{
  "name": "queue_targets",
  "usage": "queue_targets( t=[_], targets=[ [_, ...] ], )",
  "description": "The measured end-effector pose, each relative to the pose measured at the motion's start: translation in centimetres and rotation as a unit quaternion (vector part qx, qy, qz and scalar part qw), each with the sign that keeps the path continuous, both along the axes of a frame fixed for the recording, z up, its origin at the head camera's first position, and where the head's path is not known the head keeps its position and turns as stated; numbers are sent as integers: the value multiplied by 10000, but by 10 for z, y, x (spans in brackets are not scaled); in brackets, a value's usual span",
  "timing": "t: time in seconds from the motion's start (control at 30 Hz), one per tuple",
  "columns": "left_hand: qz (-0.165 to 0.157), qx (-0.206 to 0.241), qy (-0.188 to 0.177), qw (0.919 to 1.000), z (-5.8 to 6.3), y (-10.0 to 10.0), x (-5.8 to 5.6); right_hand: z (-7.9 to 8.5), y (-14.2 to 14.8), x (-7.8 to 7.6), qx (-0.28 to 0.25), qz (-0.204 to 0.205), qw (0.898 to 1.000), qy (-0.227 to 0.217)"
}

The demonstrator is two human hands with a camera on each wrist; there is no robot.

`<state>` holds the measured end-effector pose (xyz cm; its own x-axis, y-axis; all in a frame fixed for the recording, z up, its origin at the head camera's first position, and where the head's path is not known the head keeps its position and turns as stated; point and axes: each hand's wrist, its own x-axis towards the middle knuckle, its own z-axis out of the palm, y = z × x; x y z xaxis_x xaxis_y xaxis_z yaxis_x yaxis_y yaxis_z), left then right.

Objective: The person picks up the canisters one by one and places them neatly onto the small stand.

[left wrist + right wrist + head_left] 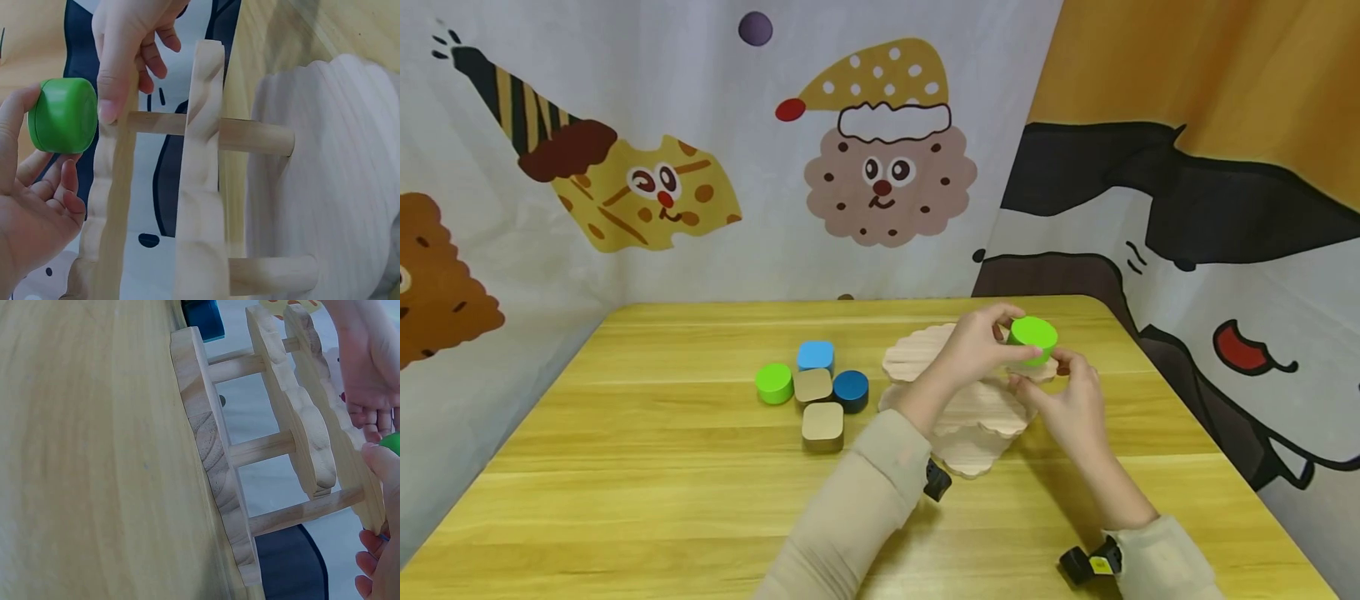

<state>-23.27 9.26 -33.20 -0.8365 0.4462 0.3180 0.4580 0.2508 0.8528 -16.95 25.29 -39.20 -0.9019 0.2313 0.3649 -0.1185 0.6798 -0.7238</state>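
In the head view, my left hand (973,343) pinches a bright green round block (1033,335) between thumb and fingers. The block is above the top board of a three-tier wooden stand (970,408) with wavy edges. Short wooden posts (259,136) join its boards in the left wrist view. My right hand (1073,404) grips the edge of the uppermost board. In the right wrist view its thumb (378,456) lies over that board (350,447), with fingers curled beneath. Part of the green block is cut off at that view's edge.
Left of the stand, several blocks are grouped on the wooden table (625,467): a green round one (774,383), a light blue one (816,356), a dark blue round one (851,392) and two tan ones (823,425). A patterned curtain (700,267) hangs behind the table.
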Motion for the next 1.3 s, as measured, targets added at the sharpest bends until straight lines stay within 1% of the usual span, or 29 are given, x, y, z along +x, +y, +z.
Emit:
queue_targets(
  t=[0.23, 0.43, 0.7, 1.03, 1.13, 1.3],
  targets=[
    [19, -84, -169, 9998, -5, 4, -1, 1, 0, 1, 43, -4, 10000, 37],
    [-61, -13, -161, 9999, -11, 8, -2, 2, 0, 2, 55, -40, 10000, 40],
    [-13, -46, -275, 9996, -13, 11, -1, 2, 0, 2, 76, -54, 10000, 32],
    [-90, -208, -254, 9994, -10, 7, 0, 2, 0, 2, 130, -32, 9999, 23],
    [-48, -217, -213, 9995, -8, 4, 2, 2, 0, 2, 168, -17, 9998, 56],
    [-8, -95, -77, 9999, -1, -5, 8, 3, 0, 3, 186, -35, 9998, 44]
  ],
)
